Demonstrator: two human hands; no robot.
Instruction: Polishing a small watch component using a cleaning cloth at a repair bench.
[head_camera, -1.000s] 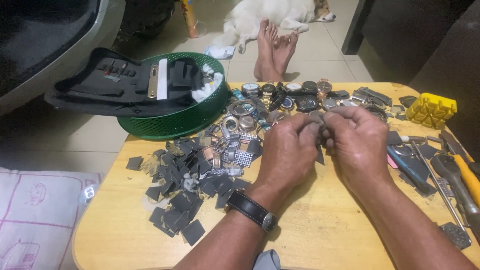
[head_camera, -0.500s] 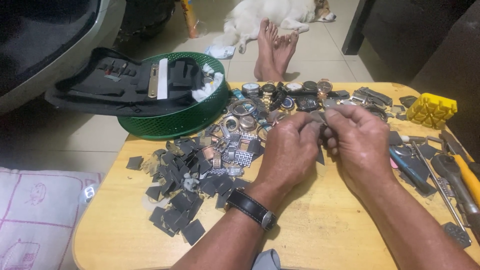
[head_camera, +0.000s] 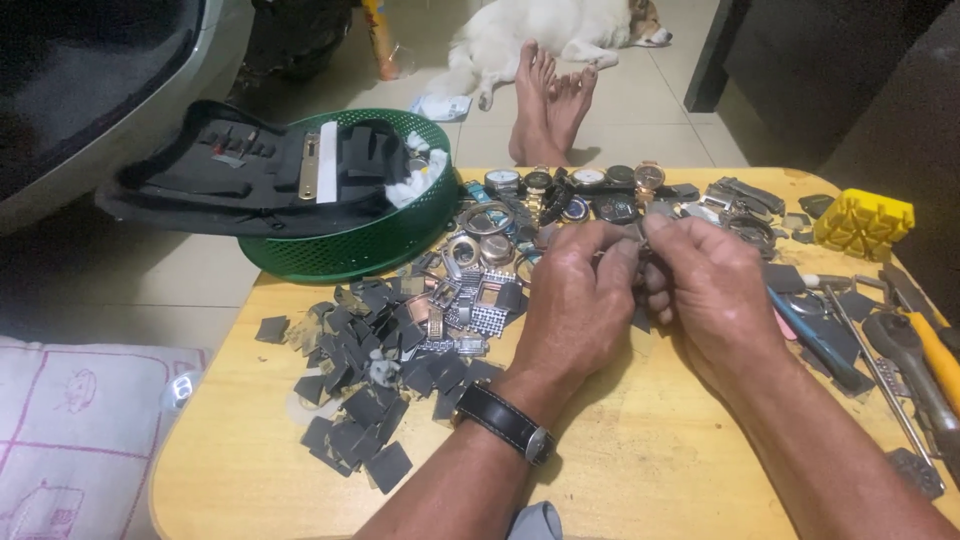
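1. Here, the left hand (head_camera: 580, 300) and right hand (head_camera: 710, 290) meet above the middle of the wooden worktop (head_camera: 640, 470), fingertips pressed together, pinching one small metal watch part (head_camera: 640, 262), mostly hidden.
2. One black wristwatch (head_camera: 505, 425) sits on the left wrist.
3. At 9 o'clock from the hands lies one heap of dark flat pieces (head_camera: 370, 390), too many to count.
4. At 10 o'clock stands one green basket (head_camera: 350, 250) bearing one black tool case (head_camera: 250, 180).
5. At 12 o'clock sit four watch heads (head_camera: 575, 180).
6. At 2 o'clock is one yellow block (head_camera: 862, 220).
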